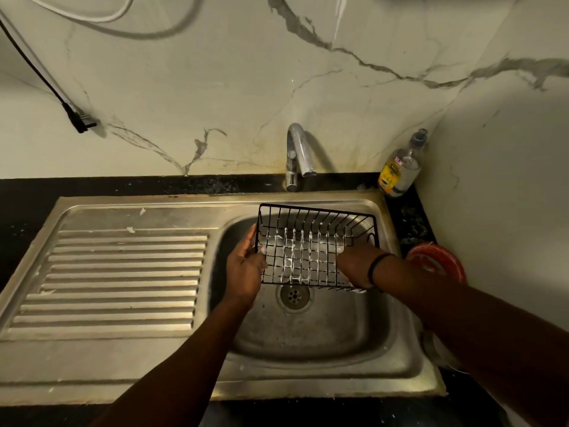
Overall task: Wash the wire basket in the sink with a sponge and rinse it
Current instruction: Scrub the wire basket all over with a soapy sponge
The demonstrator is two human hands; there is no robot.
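Home kitchen, dim light. Steel sink (311, 349) w/ ribbed drainboard (123, 272) fills the lower half of the frame, set in a dark speckled bench (18, 192). Chrome tap (297, 155) at centre, against a marble-look wall (215, 87). Dish-soap bottle (400, 167) in the corner, right of centre. Black plug and cable (78, 121) at upper left.

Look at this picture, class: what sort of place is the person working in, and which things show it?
Most likely a home kitchen: a steel sink with a ribbed draining board, a tap against a marble-patterned wall, and a soap bottle on the dark counter.
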